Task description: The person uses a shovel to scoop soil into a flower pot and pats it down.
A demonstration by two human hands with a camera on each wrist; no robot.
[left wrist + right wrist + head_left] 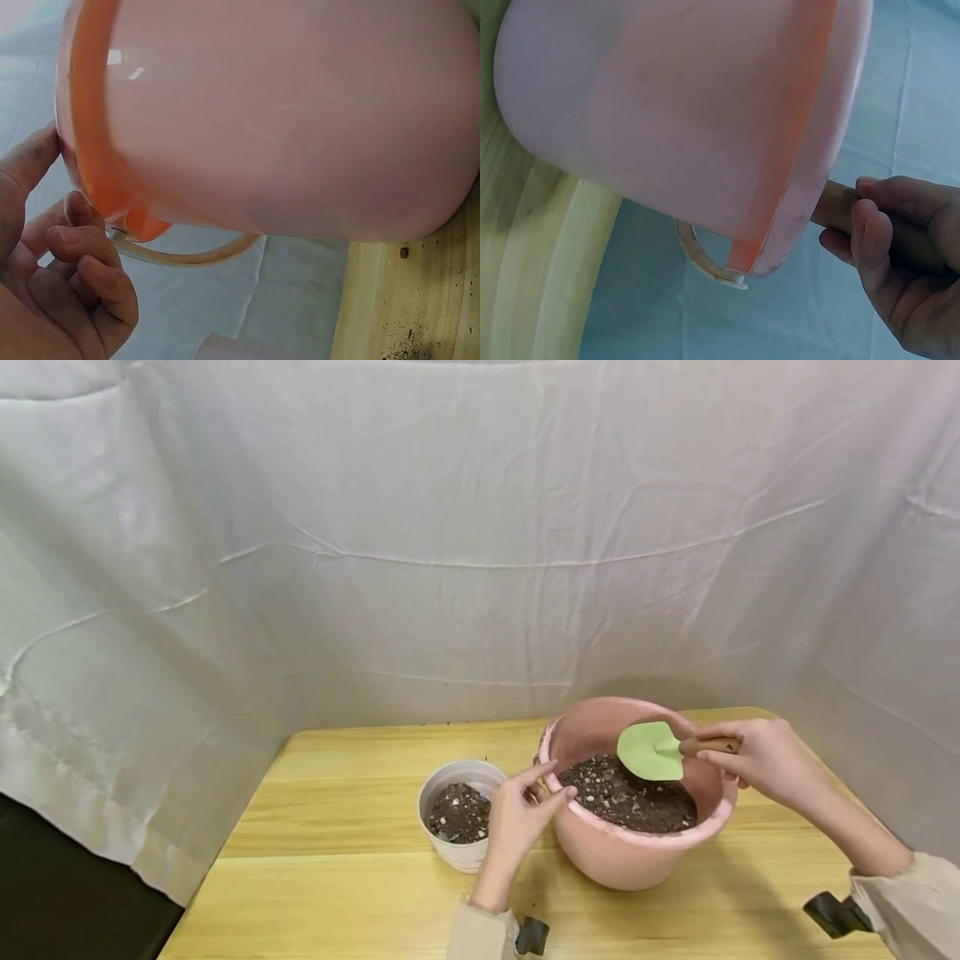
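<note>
The fingers (885, 225) of the right hand (765, 762) are curled round the wooden handle of a small trowel (660, 750), gripping it just outside the rim of the pink basin (637, 860). The left hand (521, 814) holds nothing: its fingers (90, 259) lie loosely bent, the tips touching the basin's rim at about 9 o'clock, steadying it as it seems.

The step in hand looks like scooping soil (630, 797) from the basin (the green blade is bare, so no load has been taken yet). The next move would call for tipping the blade down into the soil and lifting a load level.

The trowel hangs over the basin's 1 o'clock part, above the soil. Its long axis runs nearly level, side to side, with the blade pointing toward 9 o'clock and the handle toward 3.

A small white pot (459, 814), part filled with soil, stands on the wooden table (337, 827) just beside the basin at its 9 o'clock, behind the left hand.
</note>
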